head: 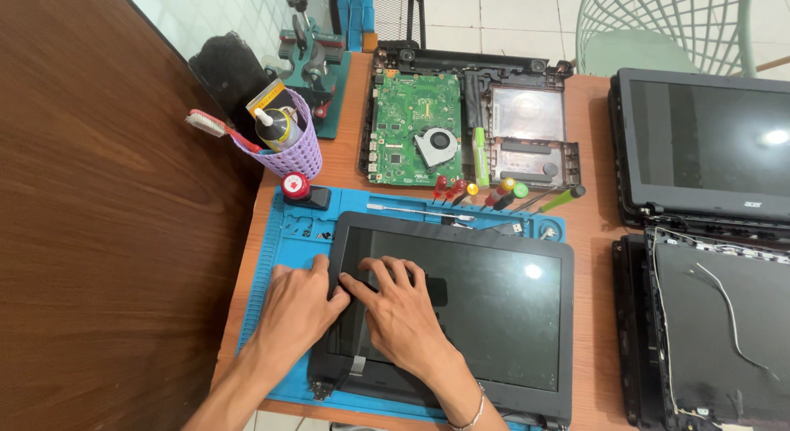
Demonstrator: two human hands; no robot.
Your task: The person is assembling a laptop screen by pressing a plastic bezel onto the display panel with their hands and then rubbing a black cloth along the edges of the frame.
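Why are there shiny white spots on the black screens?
In the head view, a light overhead bounces off the glossy laptop screen under the left hand and right hand, leaving one bright glare spot; a second spot shows on the other laptop screen at the right. The picture is otherwise evenly lit and sharp, with soft shadows.
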